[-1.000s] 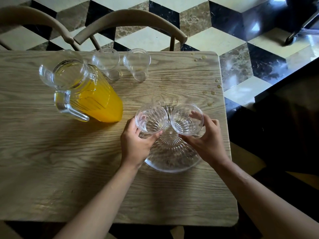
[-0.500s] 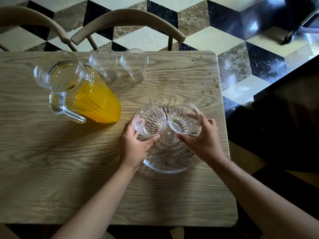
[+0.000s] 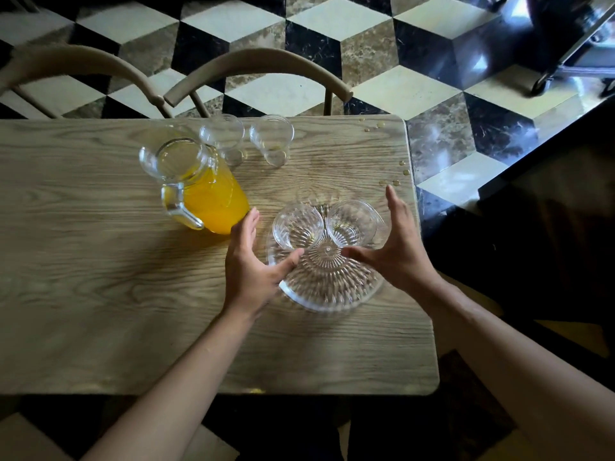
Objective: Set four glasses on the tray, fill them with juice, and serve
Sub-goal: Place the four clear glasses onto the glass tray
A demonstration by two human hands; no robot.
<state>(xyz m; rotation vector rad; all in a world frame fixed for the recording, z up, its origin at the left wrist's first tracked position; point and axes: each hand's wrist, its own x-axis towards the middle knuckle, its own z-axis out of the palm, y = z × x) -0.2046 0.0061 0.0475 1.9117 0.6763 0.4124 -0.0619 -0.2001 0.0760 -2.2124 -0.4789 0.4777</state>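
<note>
Both hands have let go of the two glasses and drawn back, fingers spread. The left hand (image 3: 250, 265) hovers with its grip released beside the left glass (image 3: 297, 226); the right hand (image 3: 398, 247) is likewise released, beside the right glass (image 3: 352, 222). Both glasses stand upright, side by side, on the far half of the clear tray (image 3: 327, 287). Two more glasses (image 3: 222, 138) (image 3: 272, 138) wait near the tabletop's (image 3: 100, 261) far edge, just beyond the juice jug (image 3: 196, 184).
</note>
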